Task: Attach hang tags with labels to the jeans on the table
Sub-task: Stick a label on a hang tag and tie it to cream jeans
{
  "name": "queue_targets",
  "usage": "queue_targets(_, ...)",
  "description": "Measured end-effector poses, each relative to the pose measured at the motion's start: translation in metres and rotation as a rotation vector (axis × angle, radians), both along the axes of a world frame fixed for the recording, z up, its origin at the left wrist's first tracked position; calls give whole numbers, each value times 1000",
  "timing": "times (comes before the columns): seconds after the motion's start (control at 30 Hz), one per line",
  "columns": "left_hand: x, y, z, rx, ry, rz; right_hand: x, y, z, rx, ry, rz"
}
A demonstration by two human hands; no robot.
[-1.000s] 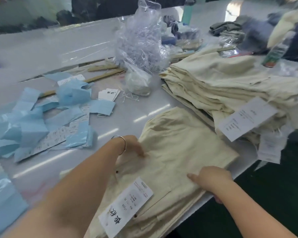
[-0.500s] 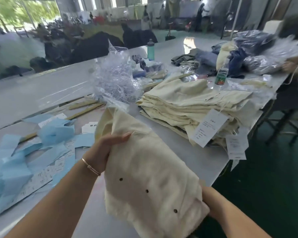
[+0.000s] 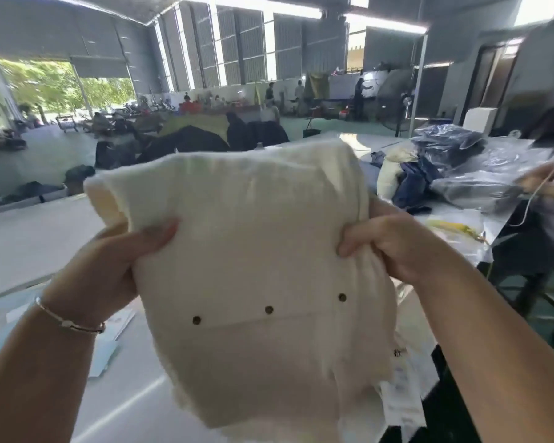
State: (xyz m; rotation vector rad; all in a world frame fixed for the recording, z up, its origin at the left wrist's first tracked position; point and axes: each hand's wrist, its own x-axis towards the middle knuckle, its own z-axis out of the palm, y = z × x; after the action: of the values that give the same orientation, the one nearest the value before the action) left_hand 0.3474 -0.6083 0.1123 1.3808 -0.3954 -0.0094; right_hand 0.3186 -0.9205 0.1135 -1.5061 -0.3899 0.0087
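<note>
A folded pair of cream jeans [image 3: 253,282] with three dark rivets is raised in front of me, above the white table [image 3: 29,238]. My left hand [image 3: 109,266] grips its left edge, thumb on the front. My right hand [image 3: 394,244] grips the right edge the same way. White hang tags [image 3: 400,388] with printed labels dangle behind the jeans at the lower right. The stack of other cream jeans is hidden behind the raised pair.
Blue paper strips [image 3: 106,353] lie on the table at the left. Bagged dark garments [image 3: 467,174] and loose blue cloth [image 3: 413,187] sit at the far right, where another person's hand [image 3: 534,183] works. Green floor [image 3: 525,314] lies beyond the table's right edge.
Both hands have lifted the cream jeans off the table and swung them up flat before me. The view has tilted up toward the hall.
</note>
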Motion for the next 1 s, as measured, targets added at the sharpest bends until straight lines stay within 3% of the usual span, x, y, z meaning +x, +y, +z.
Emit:
queue_targets(0.1,24,-51,33,-69,-319,4,29,-49,62,-11,-196,-144)
queue_targets(0.17,51,-86,34,-137,-369,50,55,-76,85,-60,-270,-173)
queue_targets(0.27,99,-137,-8,-211,-172,174,118,-109,72,-276,-194,-419)
queue_targets(0.33,125,-169,-64,-109,88,266,160,-123,26,-587,-106,-563)
queue_targets(0.4,140,-189,-125,99,437,332,185,-128,-41,-986,46,-510)
queue_targets(0.47,145,-197,-165,306,629,370,194,-128,-104,-1296,240,-323)
queue_targets(0.57,158,-196,-180,471,635,391,200,-132,-142,-1426,280,-251)
queue_targets(0.7,161,-191,-175,556,595,384,206,-122,-126,-1652,151,-351)
queue_targets(0.77,154,-179,-175,582,564,361,203,-99,-110,-1617,13,-381)
queue_targets(0.83,141,-156,-175,563,563,322,197,-66,-96,-1441,-133,-336)
queue_targets(1.0,73,-36,-166,685,388,459,167,49,-72,-1109,-440,-36)
